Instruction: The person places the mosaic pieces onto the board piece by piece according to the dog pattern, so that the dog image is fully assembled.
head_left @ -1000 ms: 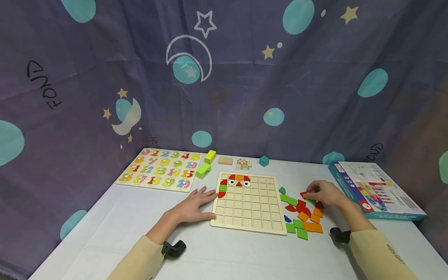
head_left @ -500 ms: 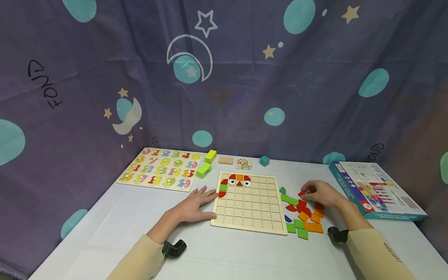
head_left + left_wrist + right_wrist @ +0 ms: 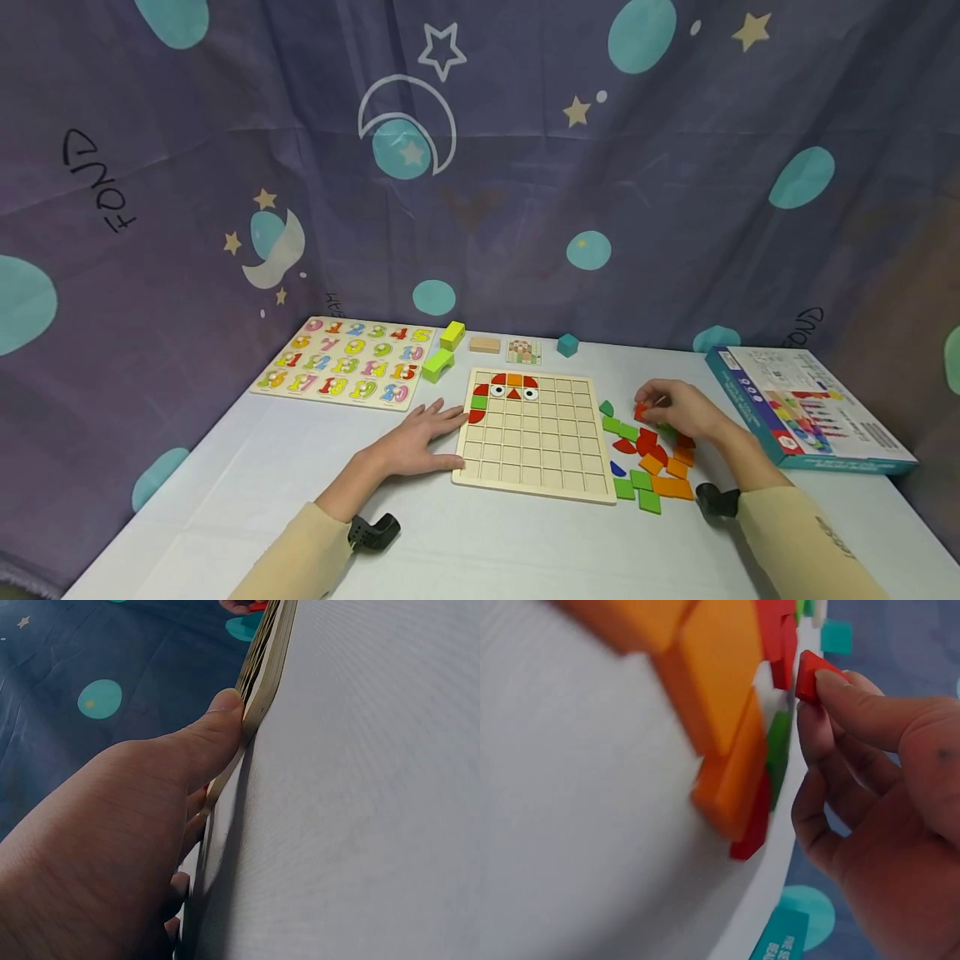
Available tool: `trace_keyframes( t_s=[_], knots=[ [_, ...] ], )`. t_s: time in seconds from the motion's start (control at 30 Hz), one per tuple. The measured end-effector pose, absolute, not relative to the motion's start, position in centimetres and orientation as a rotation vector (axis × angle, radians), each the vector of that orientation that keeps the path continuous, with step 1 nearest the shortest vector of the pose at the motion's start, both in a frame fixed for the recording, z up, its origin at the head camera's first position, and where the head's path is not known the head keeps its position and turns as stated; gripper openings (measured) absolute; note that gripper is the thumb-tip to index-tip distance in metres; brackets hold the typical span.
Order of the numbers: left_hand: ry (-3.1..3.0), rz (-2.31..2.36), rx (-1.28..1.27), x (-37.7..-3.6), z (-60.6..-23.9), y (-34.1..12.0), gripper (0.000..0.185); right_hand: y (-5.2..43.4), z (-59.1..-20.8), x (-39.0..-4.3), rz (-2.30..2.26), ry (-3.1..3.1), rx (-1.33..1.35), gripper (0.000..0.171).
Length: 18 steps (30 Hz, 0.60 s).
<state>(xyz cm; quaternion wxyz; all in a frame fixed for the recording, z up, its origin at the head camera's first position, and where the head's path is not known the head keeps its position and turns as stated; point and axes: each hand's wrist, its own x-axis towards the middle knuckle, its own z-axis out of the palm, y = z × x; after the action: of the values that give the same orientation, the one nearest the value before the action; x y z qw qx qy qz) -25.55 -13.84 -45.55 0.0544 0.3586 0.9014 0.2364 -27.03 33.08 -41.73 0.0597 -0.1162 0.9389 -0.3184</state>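
A wooden grid board (image 3: 532, 434) lies on the white table, with red, orange and green tiles and two eye tiles in its top left corner. My left hand (image 3: 422, 437) rests flat beside it, thumb (image 3: 212, 732) pressed on the board's edge (image 3: 264, 679). To the right lies a pile of loose tiles (image 3: 651, 467) in red, orange and green. Just above the pile's far end, my right hand (image 3: 670, 409) pinches a small red tile (image 3: 640, 411) between thumb and fingers; the right wrist view shows that red tile (image 3: 811, 675) lifted off the table.
A number puzzle board (image 3: 347, 362) sits at the back left. Yellow-green blocks (image 3: 443, 350), a wooden block (image 3: 483, 343), a small card (image 3: 522, 351) and a teal cube (image 3: 567, 345) line the back. A boxed game (image 3: 804, 406) lies at the right. Patterned cloth hangs behind.
My right hand has picked the red tile up from the pile and drawn it a little left and back. My left hand has stayed put.
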Motion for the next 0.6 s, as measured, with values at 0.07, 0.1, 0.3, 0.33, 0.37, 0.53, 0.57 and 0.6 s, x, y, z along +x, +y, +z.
trace_keyframes(
  t_s=[0.07, 0.1, 0.3, 0.33, 0.37, 0.53, 0.57, 0.6],
  knots=[
    [2.737, 0.717, 1.089, -25.6, -45.6, -13.9, 0.078, 32.7, -41.5, -27.1, -0.988, 2.834, -0.347, 0.022],
    [2.738, 0.716, 1.088, -25.6, -45.6, -13.9, 0.078, 32.5, -41.3, -27.1, -1.001, 2.828, -0.345, 0.023],
    [2.738, 0.708, 1.083, -25.6, -45.6, -13.9, 0.078, 30.4, -40.7, -27.6, -1.045, 2.819, -0.361, 0.025],
    [2.737, 0.708, 1.081, -25.6, -45.6, -13.9, 0.078, 30.0, -40.7, -27.7, -1.048, 2.820, -0.369, 0.024],
    [2.736, 0.709, 1.080, -25.6, -45.5, -13.9, 0.078, 29.6, -40.6, -27.9, -1.050, 2.823, -0.378, 0.023],
    [2.731, 0.719, 1.081, -25.7, -45.5, -13.9, 0.078, 27.4, -40.5, -28.6, -1.076, 2.813, -0.438, 0.019],
    [2.732, 0.719, 1.080, -25.7, -45.5, -13.9, 0.078, 26.9, -40.5, -28.7, -1.083, 2.807, -0.455, 0.019],
    [2.733, 0.718, 1.080, -25.7, -45.6, -13.9, 0.078, 26.5, -40.6, -28.8, -1.094, 2.797, -0.473, 0.018]
  ],
)
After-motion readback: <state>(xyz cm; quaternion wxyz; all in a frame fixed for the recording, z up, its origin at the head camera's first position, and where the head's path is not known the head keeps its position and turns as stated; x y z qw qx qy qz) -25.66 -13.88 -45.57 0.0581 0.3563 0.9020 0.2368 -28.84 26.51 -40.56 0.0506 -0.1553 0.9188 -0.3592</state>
